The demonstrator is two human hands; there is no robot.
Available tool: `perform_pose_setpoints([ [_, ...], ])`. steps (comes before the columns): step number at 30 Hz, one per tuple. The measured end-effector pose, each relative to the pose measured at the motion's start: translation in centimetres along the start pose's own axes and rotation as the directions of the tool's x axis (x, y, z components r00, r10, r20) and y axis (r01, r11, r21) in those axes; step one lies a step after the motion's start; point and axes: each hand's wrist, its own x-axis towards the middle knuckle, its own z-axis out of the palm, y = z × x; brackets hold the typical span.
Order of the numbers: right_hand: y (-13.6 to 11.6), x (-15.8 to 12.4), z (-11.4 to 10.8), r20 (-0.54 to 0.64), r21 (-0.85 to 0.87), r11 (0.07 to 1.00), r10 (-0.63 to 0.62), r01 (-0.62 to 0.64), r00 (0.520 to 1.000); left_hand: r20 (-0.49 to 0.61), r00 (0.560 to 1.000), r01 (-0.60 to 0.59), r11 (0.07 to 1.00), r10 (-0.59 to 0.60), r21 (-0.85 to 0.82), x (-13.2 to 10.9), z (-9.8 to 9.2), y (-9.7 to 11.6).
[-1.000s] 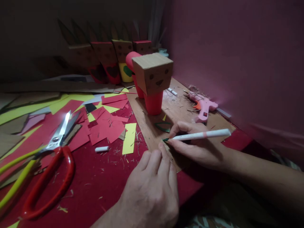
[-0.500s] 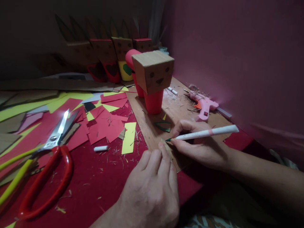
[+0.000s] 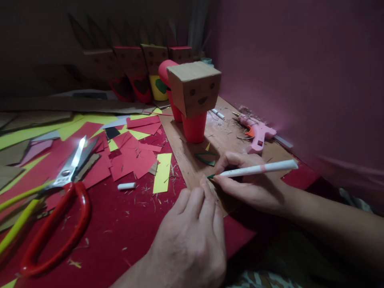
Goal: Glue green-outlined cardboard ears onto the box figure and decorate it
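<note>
My right hand (image 3: 249, 180) pinches a white felt-tip marker (image 3: 261, 168) near its green tip, with the barrel slanting up to the right. The tip meets a small pale piece (image 3: 212, 183) of paper or card, mostly hidden by my fingers. My left hand (image 3: 192, 236), its fingers curled together, presses that piece against the brown board. Just beyond lies a leaf-shaped cutout (image 3: 205, 159) with a dark green edge. Behind it a cardboard box head (image 3: 195, 92) with a drawn face sits on a red cup (image 3: 194, 130).
Scissors (image 3: 66, 176) with red and yellow handles lie open at left, among red and yellow paper scraps (image 3: 132, 158). A white marker cap (image 3: 126, 186) rests nearby. A pink glue gun (image 3: 256, 132) lies at right. Several box-headed cup figures (image 3: 154, 60) stand behind.
The marker and my right hand have shifted very slightly left, the green tip still at the small piece. My left hand keeps its hold. The view has tilted a little.
</note>
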Motion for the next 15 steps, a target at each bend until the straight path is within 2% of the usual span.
perform_pose_setpoints([
  [7, -0.22, 0.16, 0.2, -0.034, 0.011, 1.0, 0.029, -0.028, 0.999, -0.027, 1.0, 0.001, 1.0, -0.002, -0.013, 0.06, 0.16, 0.16],
  [13, 0.04, 0.1, 0.16, -0.005, 0.026, 0.998, 0.058, -0.057, 0.998, -0.02, 1.0, 0.001, 1.0, -0.002, -0.013, 0.0, 0.08, 0.05],
  [15, 0.07, 0.07, 0.14, -0.002, 0.052, 0.995, 0.087, -0.087, 0.996, -0.047, 0.999, 0.013, 1.0, -0.013, -0.008, 0.05, 0.2, 0.12],
])
